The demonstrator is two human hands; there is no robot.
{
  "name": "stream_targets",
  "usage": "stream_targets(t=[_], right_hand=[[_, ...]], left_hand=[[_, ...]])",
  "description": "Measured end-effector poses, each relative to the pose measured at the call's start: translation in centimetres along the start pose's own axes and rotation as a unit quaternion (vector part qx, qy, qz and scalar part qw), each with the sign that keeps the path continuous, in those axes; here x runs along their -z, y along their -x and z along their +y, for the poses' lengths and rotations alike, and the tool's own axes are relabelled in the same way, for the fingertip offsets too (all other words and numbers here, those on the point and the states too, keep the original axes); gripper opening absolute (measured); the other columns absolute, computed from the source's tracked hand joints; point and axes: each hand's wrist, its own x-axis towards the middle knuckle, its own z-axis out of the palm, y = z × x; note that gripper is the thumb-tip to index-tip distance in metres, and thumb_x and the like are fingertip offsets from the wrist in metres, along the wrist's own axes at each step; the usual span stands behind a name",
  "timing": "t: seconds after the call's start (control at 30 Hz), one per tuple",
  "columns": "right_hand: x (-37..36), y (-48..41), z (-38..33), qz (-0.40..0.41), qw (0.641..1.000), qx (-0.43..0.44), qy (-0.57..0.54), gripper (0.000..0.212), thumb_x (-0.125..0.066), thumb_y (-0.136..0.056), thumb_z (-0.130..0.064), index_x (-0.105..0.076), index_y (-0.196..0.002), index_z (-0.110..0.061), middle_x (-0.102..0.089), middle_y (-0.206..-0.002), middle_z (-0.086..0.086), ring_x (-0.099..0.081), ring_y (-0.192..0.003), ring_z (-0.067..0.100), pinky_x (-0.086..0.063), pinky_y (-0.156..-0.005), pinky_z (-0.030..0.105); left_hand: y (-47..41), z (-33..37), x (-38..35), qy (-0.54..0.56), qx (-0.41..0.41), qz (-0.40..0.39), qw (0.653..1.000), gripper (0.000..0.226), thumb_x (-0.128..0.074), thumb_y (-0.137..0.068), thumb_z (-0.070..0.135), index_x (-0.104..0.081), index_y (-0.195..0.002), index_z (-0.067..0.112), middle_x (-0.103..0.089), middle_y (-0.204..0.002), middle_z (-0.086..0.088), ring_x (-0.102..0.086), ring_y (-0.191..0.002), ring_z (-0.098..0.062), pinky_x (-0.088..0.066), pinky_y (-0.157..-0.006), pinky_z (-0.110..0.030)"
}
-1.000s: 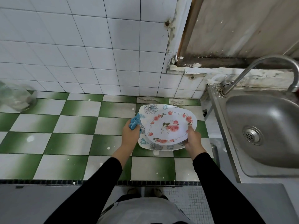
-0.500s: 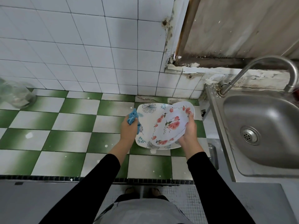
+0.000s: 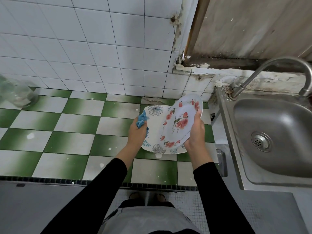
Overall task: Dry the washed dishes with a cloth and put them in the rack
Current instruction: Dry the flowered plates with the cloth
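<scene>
Two plates sit at the middle of the view, over a bench [image 3: 67, 132] tiled in green and white checks. The upper one, a round plate with pink roses [image 3: 179, 122], is tilted up on edge with its face turned left. The right hand [image 3: 196, 132] grips it by the right rim, thumb on the patterned face and fingers curled behind. Under it a second plate with outlined grey-blue flowers [image 3: 154, 112] lies flat on the bench, partly covered by the rose plate.

The left hand [image 3: 137, 132] is closed around a bunched blue cloth [image 3: 141, 119], which sticks out above the fist. This hand is over the left edge of the flat plate, just beside the rose plate's lower left rim. Whether the cloth touches either plate cannot be told.

Both arms wear black sleeves [image 3: 94, 191]. To the right, set against the bench, is a steel sink [image 3: 276, 115] with its drain [image 3: 260, 141] showing and a curved tap [image 3: 276, 66] arching over it. At the far left of the bench, against the white tiled wall [image 3: 84, 48], stands a clear glass jar [image 3: 16, 95], blurred at the edge of the view.
</scene>
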Motion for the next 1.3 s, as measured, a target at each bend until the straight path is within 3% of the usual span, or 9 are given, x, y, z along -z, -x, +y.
stream_targets(t=[0.2,0.3,0.37,0.47,0.67,0.77,0.93,1.13,1.3], right_hand=[[-0.6,1.7,-0.1,-0.045,0.997,-0.032,-0.062,0.054,-0.038,-0.102,-0.058,-0.060,-0.135,-0.021,-0.070,-0.125,0.006,-0.068,-0.111,0.027,-0.059,-0.086,0.045],[-0.8,2.2,-0.1,-0.083,0.990,-0.038,-0.109,0.056,-0.028,-0.102,-0.062,-0.064,-0.123,-0.025,-0.073,-0.115,0.002,-0.067,-0.108,0.024,-0.056,-0.089,0.044],[-0.9,2.6,-0.4,-0.101,0.984,-0.038,-0.143,0.055,-0.026,-0.102,-0.061,-0.066,-0.115,-0.025,-0.076,-0.107,0.003,-0.068,-0.106,0.026,-0.055,-0.090,0.046],[-1.1,2.5,-1.7,-0.130,0.978,-0.024,-0.160,0.060,-0.025,-0.102,-0.062,-0.065,-0.119,-0.022,-0.074,-0.114,0.007,-0.066,-0.113,0.031,-0.051,-0.099,0.049],[-2.7,2.9,-3.4,-0.166,0.978,-0.024,-0.123,0.066,-0.029,-0.099,-0.065,-0.064,-0.122,-0.014,-0.074,-0.114,0.011,-0.070,-0.107,0.028,-0.058,-0.092,0.041],[-3.4,3.5,-3.6,-0.197,0.972,-0.016,-0.125,0.072,-0.025,-0.101,-0.062,-0.078,-0.106,-0.015,-0.074,-0.112,0.012,-0.071,-0.107,0.028,-0.059,-0.088,0.041],[-4.1,5.6,-4.0,-0.262,0.956,-0.034,-0.130,0.072,-0.020,-0.103,-0.058,-0.082,-0.100,-0.022,-0.074,-0.116,0.009,-0.071,-0.107,0.026,-0.059,-0.089,0.042],[-4.0,4.5,-5.6,-0.201,0.973,-0.020,-0.110,0.073,-0.031,-0.100,-0.063,-0.083,-0.083,-0.015,-0.076,-0.094,0.008,-0.074,-0.090,0.023,-0.060,-0.088,0.038],[-4.3,4.8,-4.0,-0.239,0.965,0.002,-0.106,0.079,-0.039,-0.088,-0.068,-0.053,-0.141,-0.011,-0.060,-0.138,0.017,-0.057,-0.130,0.033,-0.039,-0.114,0.053]], left_hand=[[0.6,-0.2,-0.5,-0.033,-0.033,-0.017,0.999,0.028,-0.052,-0.100,0.020,-0.053,-0.127,0.015,-0.058,-0.094,-0.001,-0.058,-0.093,-0.020,-0.050,-0.071,-0.023],[1.6,0.1,-1.2,-0.103,-0.051,-0.076,0.990,0.040,-0.049,-0.101,0.029,-0.046,-0.140,0.023,-0.058,-0.111,0.000,-0.062,-0.100,-0.021,-0.058,-0.074,-0.029],[2.5,0.3,-1.9,-0.224,-0.085,-0.153,0.959,0.046,-0.044,-0.103,0.032,-0.037,-0.148,0.023,-0.052,-0.133,-0.008,-0.060,-0.112,-0.023,-0.055,-0.091,-0.033],[3.1,1.0,-2.3,-0.377,-0.173,-0.219,0.883,0.056,-0.034,-0.105,0.033,-0.015,-0.155,0.018,-0.011,-0.164,-0.002,-0.012,-0.150,-0.019,-0.014,-0.123,-0.038],[5.2,3.2,-4.0,-0.281,-0.294,-0.274,0.871,0.053,-0.032,-0.106,0.032,-0.015,-0.155,0.023,-0.005,-0.162,0.009,0.000,-0.149,-0.006,-0.002,-0.122,-0.024],[3.1,5.0,-4.5,-0.306,-0.345,-0.239,0.855,0.057,-0.028,-0.107,0.032,-0.004,-0.156,0.019,0.009,-0.161,0.007,0.015,-0.147,-0.008,0.007,-0.120,-0.024],[-2.2,6.9,-2.5,-0.275,-0.252,-0.104,0.922,0.062,-0.033,-0.105,0.038,-0.006,-0.156,0.016,0.000,-0.165,-0.002,0.003,-0.151,-0.017,-0.005,-0.123,-0.045],[5.0,4.1,-3.7,-0.303,-0.370,-0.211,0.853,0.060,-0.024,-0.103,0.043,-0.010,-0.155,0.019,0.002,-0.162,0.006,0.009,-0.150,-0.007,0.002,-0.123,-0.033],[2.2,7.3,-4.3,-0.304,-0.388,-0.192,0.848,0.062,-0.023,-0.103,0.041,-0.005,-0.157,0.016,0.006,-0.164,0.000,0.010,-0.150,-0.013,0.002,-0.124,-0.040]])
